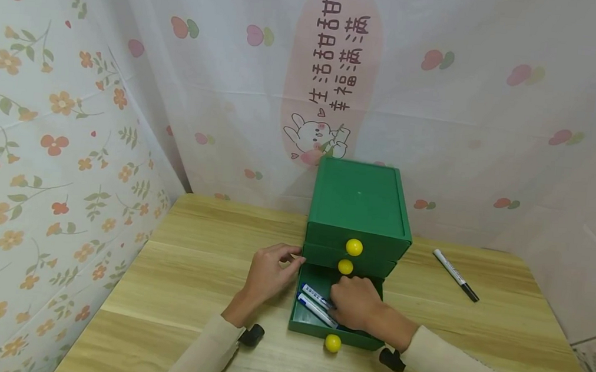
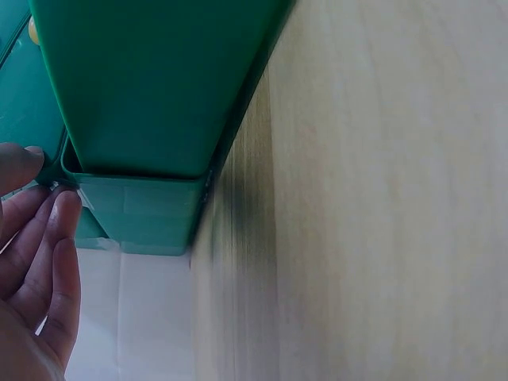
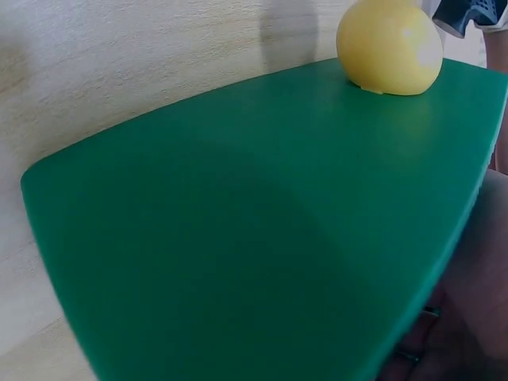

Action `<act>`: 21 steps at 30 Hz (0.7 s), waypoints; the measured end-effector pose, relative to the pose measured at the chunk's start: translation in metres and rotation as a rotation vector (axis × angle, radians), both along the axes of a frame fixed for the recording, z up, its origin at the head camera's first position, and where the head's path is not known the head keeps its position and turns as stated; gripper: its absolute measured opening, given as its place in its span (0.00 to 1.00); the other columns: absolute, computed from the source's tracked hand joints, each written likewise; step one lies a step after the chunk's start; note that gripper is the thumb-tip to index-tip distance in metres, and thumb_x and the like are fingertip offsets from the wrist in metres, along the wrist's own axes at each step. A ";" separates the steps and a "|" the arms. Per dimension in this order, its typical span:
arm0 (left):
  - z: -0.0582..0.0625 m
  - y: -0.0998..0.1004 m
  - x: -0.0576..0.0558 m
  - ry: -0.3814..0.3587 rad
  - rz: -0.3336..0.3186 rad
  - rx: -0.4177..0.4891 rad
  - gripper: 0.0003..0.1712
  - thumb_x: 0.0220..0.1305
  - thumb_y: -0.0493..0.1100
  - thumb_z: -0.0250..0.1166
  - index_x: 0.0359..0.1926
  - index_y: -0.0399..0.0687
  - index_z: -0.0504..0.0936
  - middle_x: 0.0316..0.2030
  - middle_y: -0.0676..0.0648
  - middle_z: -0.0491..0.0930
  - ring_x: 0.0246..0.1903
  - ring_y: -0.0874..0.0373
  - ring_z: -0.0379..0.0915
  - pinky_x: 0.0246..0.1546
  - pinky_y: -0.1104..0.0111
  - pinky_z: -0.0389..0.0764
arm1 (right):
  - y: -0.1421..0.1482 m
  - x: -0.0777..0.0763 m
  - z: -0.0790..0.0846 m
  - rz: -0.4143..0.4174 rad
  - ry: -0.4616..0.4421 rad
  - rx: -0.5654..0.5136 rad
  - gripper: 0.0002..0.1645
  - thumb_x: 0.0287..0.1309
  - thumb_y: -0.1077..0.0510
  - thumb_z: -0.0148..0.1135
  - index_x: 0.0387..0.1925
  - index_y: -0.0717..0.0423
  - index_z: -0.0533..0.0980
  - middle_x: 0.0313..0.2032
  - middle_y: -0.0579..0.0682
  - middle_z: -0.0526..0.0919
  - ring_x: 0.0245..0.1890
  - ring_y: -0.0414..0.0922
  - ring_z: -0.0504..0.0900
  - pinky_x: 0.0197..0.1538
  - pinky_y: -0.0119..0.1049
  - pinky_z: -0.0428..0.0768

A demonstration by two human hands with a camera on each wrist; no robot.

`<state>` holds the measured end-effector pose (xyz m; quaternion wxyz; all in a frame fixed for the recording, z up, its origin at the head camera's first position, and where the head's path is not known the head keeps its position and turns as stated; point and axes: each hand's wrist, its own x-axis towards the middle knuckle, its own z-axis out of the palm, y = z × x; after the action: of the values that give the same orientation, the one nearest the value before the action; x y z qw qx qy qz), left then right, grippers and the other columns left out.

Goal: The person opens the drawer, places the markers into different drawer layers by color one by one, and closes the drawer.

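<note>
A green drawer cabinet (image 1: 358, 194) has its bottom drawer (image 1: 307, 327) pulled out. Two white markers with blue ends, an upper marker (image 1: 314, 294) and a lower marker (image 1: 317, 310), lie slanted side by side inside. My right hand (image 1: 355, 303) reaches down into the drawer with bent fingers, right at the markers' near ends. Its fingertips are hidden, and I cannot tell whether it grips anything. My left hand (image 1: 269, 269) holds the cabinet's left front edge. In the left wrist view, the left thumb (image 2: 22, 165) and fingertips meet around that edge.
A white marker with a black cap (image 1: 456, 275) lies on the wooden table (image 1: 207, 249), right of the cabinet. Yellow round knobs stick out from the drawer fronts, the lowest knob (image 1: 332, 343) nearest me. A printed curtain (image 1: 219, 114) hangs behind the table.
</note>
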<state>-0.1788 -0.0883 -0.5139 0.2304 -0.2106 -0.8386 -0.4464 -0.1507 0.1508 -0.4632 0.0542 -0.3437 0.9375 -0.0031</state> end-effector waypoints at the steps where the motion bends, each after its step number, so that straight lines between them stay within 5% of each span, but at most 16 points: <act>1: 0.000 0.000 0.000 -0.001 0.000 0.002 0.09 0.68 0.36 0.79 0.47 0.37 0.93 0.43 0.43 0.93 0.34 0.56 0.90 0.39 0.62 0.92 | 0.000 0.000 0.000 0.000 0.000 -0.003 0.27 0.63 0.51 0.81 0.18 0.52 0.73 0.16 0.43 0.63 0.15 0.39 0.66 0.19 0.31 0.64; 21: 0.001 0.000 0.001 0.010 0.002 0.009 0.09 0.67 0.36 0.80 0.46 0.37 0.94 0.41 0.43 0.93 0.33 0.56 0.90 0.38 0.61 0.92 | 0.002 0.003 0.000 -0.016 -0.025 -0.048 0.28 0.65 0.53 0.79 0.16 0.50 0.71 0.16 0.42 0.61 0.15 0.39 0.64 0.20 0.30 0.60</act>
<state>-0.1780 -0.0881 -0.5130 0.2362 -0.2111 -0.8357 -0.4487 -0.1478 0.1533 -0.4630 0.0576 -0.3375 0.9391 -0.0301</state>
